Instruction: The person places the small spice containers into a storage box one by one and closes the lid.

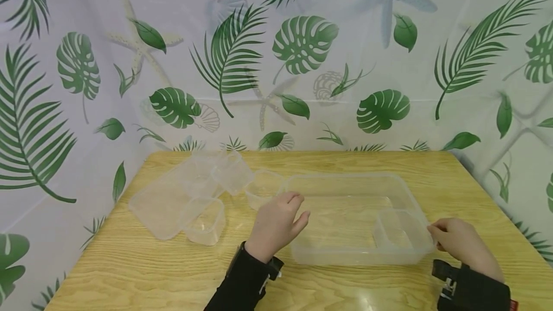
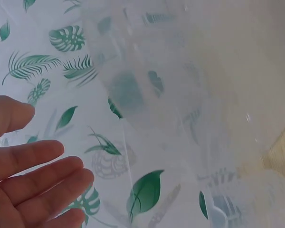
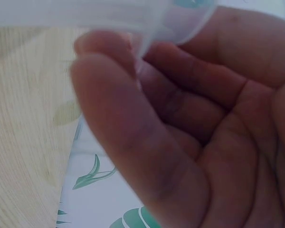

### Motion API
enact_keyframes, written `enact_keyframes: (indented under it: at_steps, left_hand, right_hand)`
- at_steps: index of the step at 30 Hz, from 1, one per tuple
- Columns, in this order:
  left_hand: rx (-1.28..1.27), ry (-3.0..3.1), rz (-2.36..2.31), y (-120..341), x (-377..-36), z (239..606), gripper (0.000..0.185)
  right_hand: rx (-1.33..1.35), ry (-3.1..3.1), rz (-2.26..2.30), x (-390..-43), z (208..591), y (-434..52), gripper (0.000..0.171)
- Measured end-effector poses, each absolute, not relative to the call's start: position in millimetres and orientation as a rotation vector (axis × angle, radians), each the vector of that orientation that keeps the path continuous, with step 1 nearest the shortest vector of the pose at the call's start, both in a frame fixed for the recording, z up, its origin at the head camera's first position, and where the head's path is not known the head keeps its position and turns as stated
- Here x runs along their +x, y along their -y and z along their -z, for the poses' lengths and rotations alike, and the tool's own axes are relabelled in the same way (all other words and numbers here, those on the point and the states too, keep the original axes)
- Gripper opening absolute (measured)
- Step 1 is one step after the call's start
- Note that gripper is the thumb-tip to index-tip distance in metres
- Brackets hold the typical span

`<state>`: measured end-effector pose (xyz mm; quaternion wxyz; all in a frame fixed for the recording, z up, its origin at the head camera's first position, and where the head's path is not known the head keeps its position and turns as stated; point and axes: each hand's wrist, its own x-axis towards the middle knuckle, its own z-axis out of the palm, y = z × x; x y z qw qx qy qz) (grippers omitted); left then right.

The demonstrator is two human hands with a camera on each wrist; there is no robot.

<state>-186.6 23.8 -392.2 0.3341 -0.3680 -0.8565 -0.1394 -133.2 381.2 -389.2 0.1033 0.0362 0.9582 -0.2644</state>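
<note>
Two hands were at work on our wooden table (image 1: 129, 277), both at a large clear plastic tray (image 1: 345, 224) that sat near the table's middle, a little toward 3 o'clock. Our left hand (image 1: 276, 224) lay against the tray's rim at its 9 o'clock side, the fingers (image 2: 38, 175) loosely straight and spread, gripping nothing; the left wrist view showed them beside the clear wall, though we could not tell whether they touched it. Our right hand (image 1: 462, 244) was at the tray's corner at about 4 o'clock, and the right wrist view showed the thumb and curled fingers (image 3: 114, 118) pinching the thin clear rim. Inside the tray, tucked into that same corner, sat a small clear box (image 1: 399, 229). Well apart, toward 9 and 10 o'clock on the table, a cluster of other clear plastic containers (image 1: 194, 196) lay together, some leaning on each other, and one small tub (image 1: 263, 188) stood just beside the tray's far left corner. Behind the table hung a pale curtain (image 1: 302, 47) printed with green leaves and starfish.
</note>
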Motion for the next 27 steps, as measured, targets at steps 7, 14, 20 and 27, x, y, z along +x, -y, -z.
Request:
enact_keyframes:
  at_steps: [7,14,20,27]
  left_hand:
    - [-0.882,2.179,0.338,-10.5,-197.6,396.7,0.02]
    - [-0.804,2.165,0.35,2.2,-208.6,401.3,0.019]
    - [-0.708,2.209,0.383,17.6,-220.1,403.0,0.019]
    - [-0.584,2.205,0.404,35.5,-228.8,406.1,0.018]
  right_hand:
    - [0.119,-2.824,0.781,-132.8,388.8,-380.6,0.031]
    - [0.125,-2.83,0.778,-132.8,388.8,-379.9,0.031]
    - [0.123,-2.834,0.782,-132.7,388.9,-379.5,0.031]
    - [0.132,-2.818,0.783,-133.5,388.4,-379.0,0.031]
